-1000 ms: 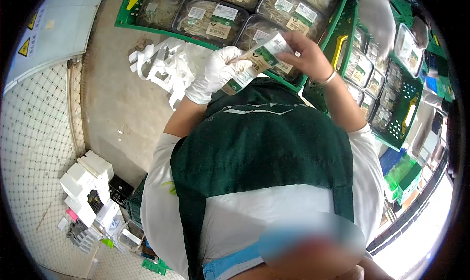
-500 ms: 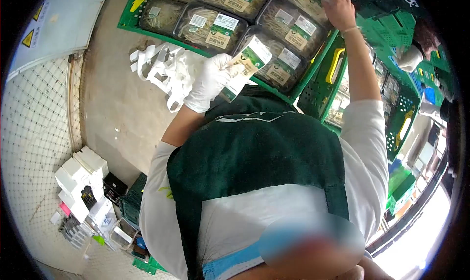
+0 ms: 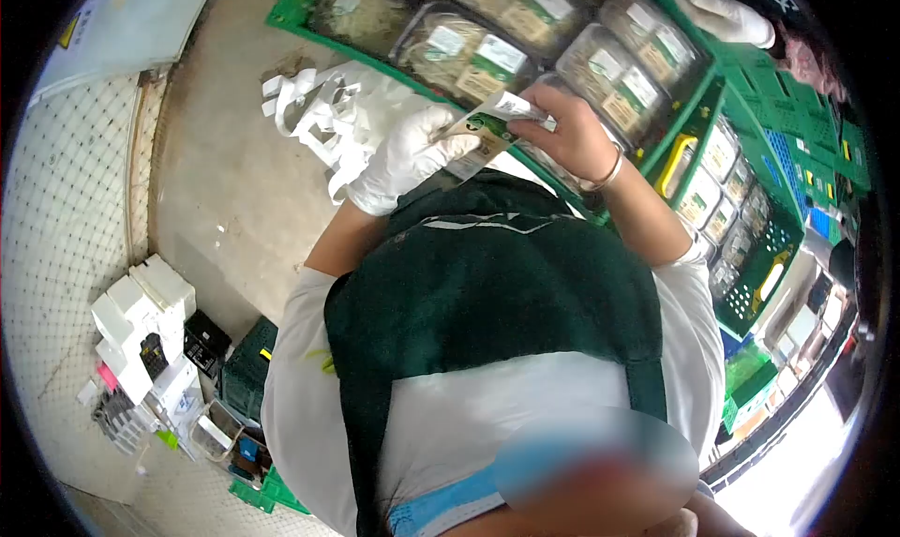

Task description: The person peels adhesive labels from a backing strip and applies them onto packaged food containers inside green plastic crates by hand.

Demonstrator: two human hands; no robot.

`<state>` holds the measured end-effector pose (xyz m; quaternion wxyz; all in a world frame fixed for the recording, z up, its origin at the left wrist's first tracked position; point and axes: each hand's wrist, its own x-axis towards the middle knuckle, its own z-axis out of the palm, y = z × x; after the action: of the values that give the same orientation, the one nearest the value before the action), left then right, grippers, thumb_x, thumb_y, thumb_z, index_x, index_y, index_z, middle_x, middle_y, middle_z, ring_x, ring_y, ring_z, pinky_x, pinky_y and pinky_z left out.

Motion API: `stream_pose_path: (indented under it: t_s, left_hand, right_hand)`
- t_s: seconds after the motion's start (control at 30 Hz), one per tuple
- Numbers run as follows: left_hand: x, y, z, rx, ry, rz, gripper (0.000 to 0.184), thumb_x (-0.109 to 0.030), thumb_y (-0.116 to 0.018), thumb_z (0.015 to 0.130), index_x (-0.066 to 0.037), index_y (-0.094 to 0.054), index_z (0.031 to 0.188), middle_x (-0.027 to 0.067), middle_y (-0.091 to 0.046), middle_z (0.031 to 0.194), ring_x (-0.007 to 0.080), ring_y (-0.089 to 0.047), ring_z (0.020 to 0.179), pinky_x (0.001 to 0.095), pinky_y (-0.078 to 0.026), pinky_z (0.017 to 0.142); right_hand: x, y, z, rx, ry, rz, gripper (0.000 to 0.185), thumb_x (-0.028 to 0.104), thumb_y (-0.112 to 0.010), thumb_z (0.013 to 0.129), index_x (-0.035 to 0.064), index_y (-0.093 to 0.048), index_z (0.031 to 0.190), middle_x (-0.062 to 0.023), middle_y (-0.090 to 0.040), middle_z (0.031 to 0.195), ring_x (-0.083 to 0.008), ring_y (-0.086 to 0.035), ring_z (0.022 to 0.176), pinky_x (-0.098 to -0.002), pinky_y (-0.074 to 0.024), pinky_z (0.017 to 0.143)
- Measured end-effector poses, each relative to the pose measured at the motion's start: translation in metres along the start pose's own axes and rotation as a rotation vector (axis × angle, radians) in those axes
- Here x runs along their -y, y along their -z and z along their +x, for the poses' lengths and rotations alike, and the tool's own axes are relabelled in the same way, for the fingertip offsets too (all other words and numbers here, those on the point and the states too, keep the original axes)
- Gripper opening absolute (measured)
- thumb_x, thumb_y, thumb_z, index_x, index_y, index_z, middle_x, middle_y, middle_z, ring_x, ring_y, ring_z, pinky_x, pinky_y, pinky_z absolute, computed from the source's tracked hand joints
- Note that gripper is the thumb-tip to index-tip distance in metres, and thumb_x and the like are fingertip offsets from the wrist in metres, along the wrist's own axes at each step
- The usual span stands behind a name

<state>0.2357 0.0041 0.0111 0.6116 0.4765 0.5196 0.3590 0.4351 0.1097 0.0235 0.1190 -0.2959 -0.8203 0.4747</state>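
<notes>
1. Label strip (image 3: 487, 130): held up between both hands, at the near edge of the crate (image 3: 287, 10). The strip is tilted, its upper end toward the crate.
2. Left hand (image 3: 403, 159): gloved; thumb and fingers pinch the lower part of the label strip.
3. Right hand (image 3: 574, 136): bare; thumb and fingertips pinch the upper end of the label strip. Whether a label has come free of it cannot be told.
4. Change: half a second ago, the right hand was at a pack along the crate's right wall; it has since returned to the label strip. That wall pack (image 3: 653, 34) now shows a green-and-beige label beside its white one.
5. Meaning (judgement): labelling of the wall pack appears complete, and both hands are occupied with the label strip.
6. White ribbon (image 3: 323, 129): loose heap, left of the crate's near edge.
7. Second crate (image 3: 753, 304): right of the crate, also holding packs.
8. Co-worker's hand (image 3: 724, 17): gloved, beyond the crate's right wall.
</notes>
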Motion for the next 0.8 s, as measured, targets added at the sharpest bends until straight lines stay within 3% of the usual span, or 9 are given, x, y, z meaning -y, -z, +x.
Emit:
stream_pose_path:
  t_s: [0.1, 0.17, 0.23, 0.3, 0.33, 0.43, 0.5, 0.63, 0.8]
  left_hand:
    - [0.003, 0.019, 0.006, -0.266, -0.258, -0.302, 0.022, -0.006, -0.057, 0.078, 0.002, -0.055, 0.098, 0.0055, -0.057, 0.094, 0.0104, -0.052, 0.081, 0.0238, -0.044, 0.073]
    - [0.008, 0.056, -0.010, -0.261, -0.090, -0.230, 0.022, -0.009, -0.058, 0.079, 0.002, -0.055, 0.098, 0.0043, -0.058, 0.086, 0.0089, -0.053, 0.077, 0.0209, -0.045, 0.065]
    - [-0.002, 0.095, -0.024, -0.296, 0.091, -0.002, 0.024, -0.015, -0.062, 0.076, 0.001, -0.057, 0.093, 0.0030, -0.058, 0.081, 0.0082, -0.053, 0.072, 0.0205, -0.044, 0.061]
    - [0.014, 0.140, -0.035, -0.278, 0.008, 0.403, 0.020, -0.018, -0.063, 0.076, 0.001, -0.058, 0.083, 0.0008, -0.057, 0.070, 0.0073, -0.052, 0.061, 0.0187, -0.042, 0.056]
    - [0.011, 0.153, -0.045, -0.335, 0.024, -0.077, 0.023, -0.020, -0.064, 0.074, 0.001, -0.058, 0.082, 0.0027, -0.057, 0.069, 0.0088, -0.053, 0.062, 0.0187, -0.042, 0.056]
    - [0.044, 0.220, -0.081, -0.531, 0.095, -0.082, 0.018, -0.010, -0.059, 0.076, 0.002, -0.057, 0.088, 0.0051, -0.059, 0.079, 0.0081, -0.055, 0.067, 0.0202, -0.044, 0.059]
    - [0.067, 0.252, -0.100, -0.538, 0.108, -0.212, 0.017, -0.008, -0.058, 0.076, 0.002, -0.056, 0.090, 0.0048, -0.059, 0.081, 0.0083, -0.055, 0.068, 0.0207, -0.044, 0.060]
    - [0.077, 0.269, -0.105, -0.494, 0.112, -0.345, 0.020, -0.007, -0.055, 0.077, 0.003, -0.056, 0.094, 0.0053, -0.059, 0.085, 0.0093, -0.055, 0.071, 0.0214, -0.044, 0.063]
    - [0.077, 0.269, -0.086, -0.349, 0.037, -0.407, 0.026, -0.007, -0.054, 0.078, 0.002, -0.053, 0.103, 0.0053, -0.058, 0.092, 0.0095, -0.053, 0.081, 0.0213, -0.042, 0.071]
  right_hand:
    - [0.024, -0.040, 0.034, -0.072, 0.042, 0.044, 0.019, 0.015, -0.061, 0.074, 0.0040, -0.057, 0.089, -0.0141, -0.057, 0.069, -0.0259, -0.056, 0.059, -0.0309, -0.0442, 0.053]
    - [0.049, -0.063, 0.060, -0.119, -0.031, 0.106, 0.020, 0.015, -0.062, 0.072, 0.0052, -0.058, 0.088, -0.0126, -0.057, 0.068, -0.0252, -0.057, 0.058, -0.0303, -0.0445, 0.053]
    - [0.051, -0.078, 0.093, -0.103, -0.018, -0.027, 0.021, 0.016, -0.063, 0.071, 0.0061, -0.058, 0.088, -0.0118, -0.058, 0.068, -0.0246, -0.058, 0.059, -0.0312, -0.0455, 0.054]
    - [0.048, -0.086, 0.142, -0.292, 0.248, -0.220, 0.018, 0.019, -0.060, 0.073, 0.0050, -0.057, 0.084, -0.0126, -0.059, 0.071, -0.0250, -0.059, 0.062, -0.0329, -0.0464, 0.056]
    - [0.051, -0.077, 0.171, -0.283, 0.121, -0.291, 0.021, 0.021, -0.059, 0.074, 0.0038, -0.056, 0.086, -0.0139, -0.059, 0.074, -0.0257, -0.059, 0.065, -0.0343, -0.0466, 0.058]
    - [0.022, -0.072, 0.246, -0.341, 0.016, -0.592, 0.036, 0.026, -0.056, 0.074, -0.0009, -0.048, 0.096, -0.0203, -0.057, 0.083, -0.0299, -0.058, 0.077, -0.0377, -0.0471, 0.065]
    - [-0.012, -0.096, 0.280, -0.101, -0.203, -0.717, 0.047, 0.028, -0.055, 0.074, -0.0047, -0.040, 0.104, -0.0240, -0.056, 0.088, -0.0353, -0.056, 0.085, -0.0408, -0.0464, 0.072]
    - [-0.052, -0.148, 0.304, -0.014, -0.602, -0.754, 0.042, 0.017, -0.046, 0.078, -0.0055, -0.036, 0.112, -0.0271, -0.045, 0.111, -0.0385, -0.047, 0.101, -0.0415, -0.0433, 0.081]
    - [-0.017, -0.135, 0.298, -0.039, -0.564, -0.856, 0.050, 0.027, -0.049, 0.079, -0.0019, -0.035, 0.118, -0.0237, -0.047, 0.110, -0.0363, -0.046, 0.103, -0.0393, -0.0426, 0.082]
